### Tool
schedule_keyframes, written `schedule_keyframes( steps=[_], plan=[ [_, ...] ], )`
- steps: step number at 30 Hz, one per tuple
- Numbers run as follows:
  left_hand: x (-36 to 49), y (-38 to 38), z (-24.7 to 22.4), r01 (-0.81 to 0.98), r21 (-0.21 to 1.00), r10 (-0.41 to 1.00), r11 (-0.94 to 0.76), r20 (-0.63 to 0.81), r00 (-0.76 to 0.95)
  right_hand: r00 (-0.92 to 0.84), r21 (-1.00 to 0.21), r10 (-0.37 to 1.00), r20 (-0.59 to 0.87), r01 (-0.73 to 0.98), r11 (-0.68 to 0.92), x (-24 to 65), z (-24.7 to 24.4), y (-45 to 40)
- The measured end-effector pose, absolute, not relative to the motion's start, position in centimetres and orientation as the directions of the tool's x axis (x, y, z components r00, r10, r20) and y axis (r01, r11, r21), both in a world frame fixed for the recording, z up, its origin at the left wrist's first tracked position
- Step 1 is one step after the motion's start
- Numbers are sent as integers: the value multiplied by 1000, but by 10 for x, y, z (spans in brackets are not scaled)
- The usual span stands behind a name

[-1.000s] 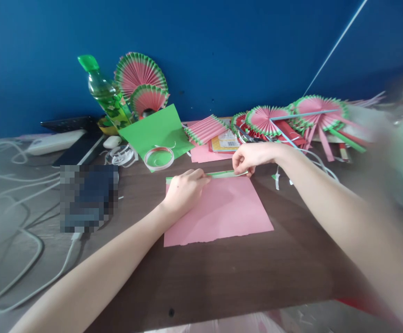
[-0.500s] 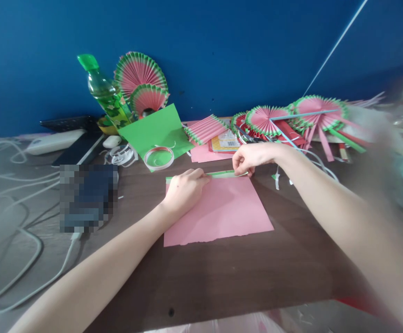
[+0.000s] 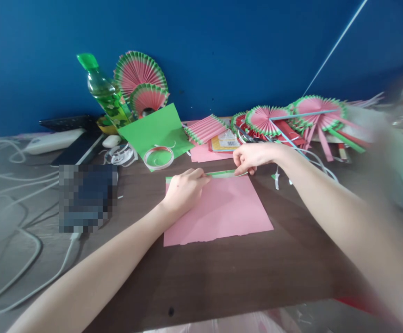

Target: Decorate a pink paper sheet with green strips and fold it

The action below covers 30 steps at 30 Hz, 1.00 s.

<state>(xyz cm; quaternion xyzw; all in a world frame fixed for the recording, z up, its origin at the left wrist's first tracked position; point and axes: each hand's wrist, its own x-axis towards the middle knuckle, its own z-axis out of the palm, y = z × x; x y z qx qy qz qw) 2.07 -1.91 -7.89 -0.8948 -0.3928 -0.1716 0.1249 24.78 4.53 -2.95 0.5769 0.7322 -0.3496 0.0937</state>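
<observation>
My left hand rests on the pink paper, apart from my right hand at the green strip on its far edge; I can't tell whether either grips. The paper, flat on the table, could skew if my left slips.

Head-worn camera, facing forward, down at hands.
</observation>
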Motion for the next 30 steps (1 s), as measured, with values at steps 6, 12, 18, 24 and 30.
schedule_keyframes(
  steps=[6, 12, 18, 24, 30],
  plan=[
    [20, -19, -79, 745, -97, 659, -660, 403, 636, -388, -521, 717, -579, 853, 41, 256, -32, 50],
    [20, -19, -79, 747, -88, 666, -659, 394, 634, -370, -523, 718, -590, 852, 10, 255, -29, 47],
    [20, -19, -79, 744, -100, 661, -660, 393, 639, -298, -369, 754, -585, 926, 80, 253, -21, 44],
    [19, -19, -75, 723, -86, 644, -686, 392, 658, -151, -177, 786, -600, 983, 54, 259, -17, 44],
    [18, -19, -73, 710, -105, 633, -697, 376, 677, -68, -84, 818, -572, 996, 25, 262, -10, 41]
  ],
)
